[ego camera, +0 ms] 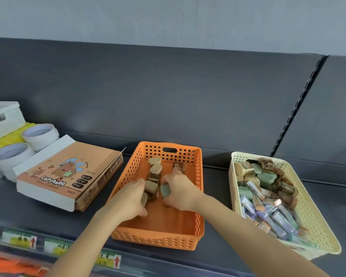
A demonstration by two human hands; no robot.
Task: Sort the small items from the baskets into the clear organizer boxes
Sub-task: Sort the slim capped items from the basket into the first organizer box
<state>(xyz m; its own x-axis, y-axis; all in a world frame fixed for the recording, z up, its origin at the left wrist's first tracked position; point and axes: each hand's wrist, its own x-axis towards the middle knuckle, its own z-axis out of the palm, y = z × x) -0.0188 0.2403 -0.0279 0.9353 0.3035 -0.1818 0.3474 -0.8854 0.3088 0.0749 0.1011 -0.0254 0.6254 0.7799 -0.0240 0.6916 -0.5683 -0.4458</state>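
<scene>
– Capped bottles (154,176), where are they?
– Mostly in a row in the orange basket (154,237), standing cap up between the two hands and running away past the fingertips. Lined up, I'd guess, so each one can be picked singly.
– Start from the left, quick.
– White tape rolls (40,134) well out beyond the left hand (128,198). Next a Capybara box (68,172), lying flat just outside that hand's wrist. Neither is being touched.
– Left hand state?
– Inside the basket, fingers curled round a beige-capped bottle (144,198) at the near end of the row. Looks like a grasp, though the bottle's body is hidden behind the fingers.
– Right hand (180,190)?
– Also in the basket, just across the row from the left one. It pinches a green-capped bottle (165,190) between thumb and fingers, cap turned toward the left hand. A brown bottle (178,166) sits just past its knuckles.
– Why both hands in there?
– My read is one piece per hand, sorting by cap colour.
– Further right?
– Cream basket (312,216) outside the right forearm, heaped with mixed green and beige caps, brown bottles and purple tubes, all jumbled. That's the unsorted stock.
– Clear organizer boxes?
– None I can confirm. Something pale sits at the far right edge, and I can't tell what it is.
</scene>
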